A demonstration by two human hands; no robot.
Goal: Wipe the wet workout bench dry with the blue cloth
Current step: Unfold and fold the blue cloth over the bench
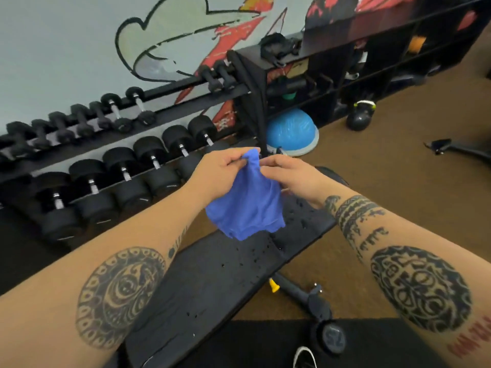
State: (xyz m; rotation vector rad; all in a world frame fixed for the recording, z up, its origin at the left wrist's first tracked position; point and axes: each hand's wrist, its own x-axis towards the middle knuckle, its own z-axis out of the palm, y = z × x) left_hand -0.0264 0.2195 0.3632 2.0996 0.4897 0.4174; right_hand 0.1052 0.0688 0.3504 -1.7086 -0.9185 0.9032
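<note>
Blue cloth (247,205) hangs bunched above the bench (212,282), not touching it. My left hand (220,171) pinches its top corner from 9 o'clock, and my right hand (289,176) curls its fingers on the edge at 3. Risks: a wadded cloth would smear the droplets (255,257) at 6 o'clock, and a loose pinch would drop it.

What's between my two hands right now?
Head view: only the blue cloth. Its bunched top fills the gap between the left hand and the right hand, which both grip it. The rest hangs over the wet bench.
</note>
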